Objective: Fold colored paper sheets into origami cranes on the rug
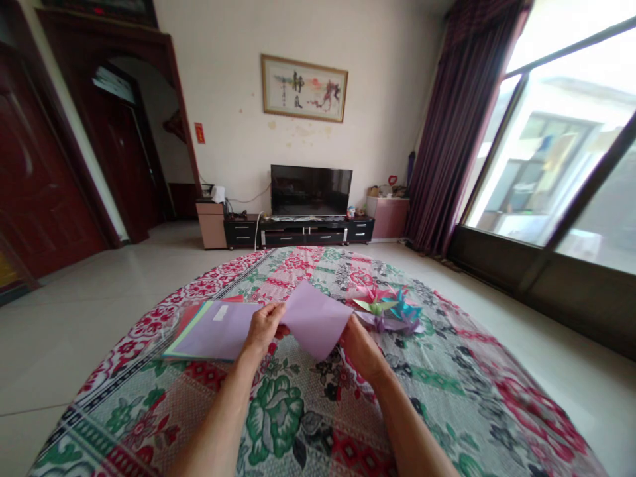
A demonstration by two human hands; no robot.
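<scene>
Far away, I am seeing the cabinet with its drawers closed, the TV standing on top. Before me, the left hand and the right hand are pinching opposite corners of a purple sheet over the surface, both arms reaching forward. The paper stack is lying leftward, the cranes rightward.

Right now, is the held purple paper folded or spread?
Spread: the purple paper shows a broad, four-sided face; faint creases cannot be told.

Most fingers of the right hand are hidden. The frame's right edge cuts off the window, its view blurred.
</scene>
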